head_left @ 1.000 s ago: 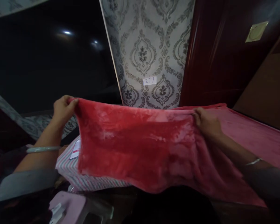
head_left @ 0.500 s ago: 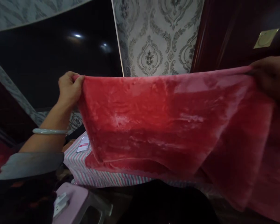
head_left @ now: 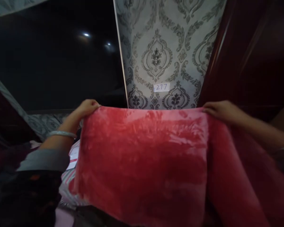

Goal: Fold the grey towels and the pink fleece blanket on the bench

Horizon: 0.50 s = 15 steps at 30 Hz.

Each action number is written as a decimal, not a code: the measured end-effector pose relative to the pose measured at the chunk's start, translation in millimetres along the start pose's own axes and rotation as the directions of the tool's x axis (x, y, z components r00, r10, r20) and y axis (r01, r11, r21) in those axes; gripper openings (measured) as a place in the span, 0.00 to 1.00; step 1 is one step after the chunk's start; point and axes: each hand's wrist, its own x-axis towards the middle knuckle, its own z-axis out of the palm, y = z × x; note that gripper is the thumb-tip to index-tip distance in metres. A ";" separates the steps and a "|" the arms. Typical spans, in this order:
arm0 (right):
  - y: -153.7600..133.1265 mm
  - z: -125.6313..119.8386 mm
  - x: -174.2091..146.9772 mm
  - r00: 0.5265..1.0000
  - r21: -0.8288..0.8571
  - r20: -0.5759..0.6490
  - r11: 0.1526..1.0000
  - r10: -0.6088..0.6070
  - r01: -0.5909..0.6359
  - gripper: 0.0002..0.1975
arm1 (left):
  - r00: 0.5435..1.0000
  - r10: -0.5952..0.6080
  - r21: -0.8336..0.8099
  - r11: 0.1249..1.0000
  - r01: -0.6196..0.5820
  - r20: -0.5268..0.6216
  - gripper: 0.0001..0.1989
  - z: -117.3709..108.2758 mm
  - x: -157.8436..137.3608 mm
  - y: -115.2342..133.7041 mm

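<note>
Red blanket point(head_left: 142, 157) up in front of striped cloth point(head_left: 68, 181), left hand point(head_left: 88, 107) and right hand point(head_left: 220, 110) each pinching its upper edge, looks partway: stretch between them pulled straight, part beyond right hand loose, not yet straightened.

A room in a home, most likely a living room.
Damask wallpaper point(head_left: 184, 37) covers the wall beside a large glossy black panel, apparently a flat-screen television point(head_left: 56, 72), which mirrors two bright lights point(head_left: 86, 34). Polished dark red wood panelling point(head_left: 246, 63) stands to the right; below are household textiles, a striped cloth point(head_left: 70, 177) and a red plush blanket point(head_left: 142, 157).
</note>
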 end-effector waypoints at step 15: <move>52.0 264.6 41.8 0.970 0.093 0.241 0.995 0.022 -0.046 0.11 | 0.960 -0.216 0.115 0.973 0.198 0.179 0.08 265.7 48.3 -81.8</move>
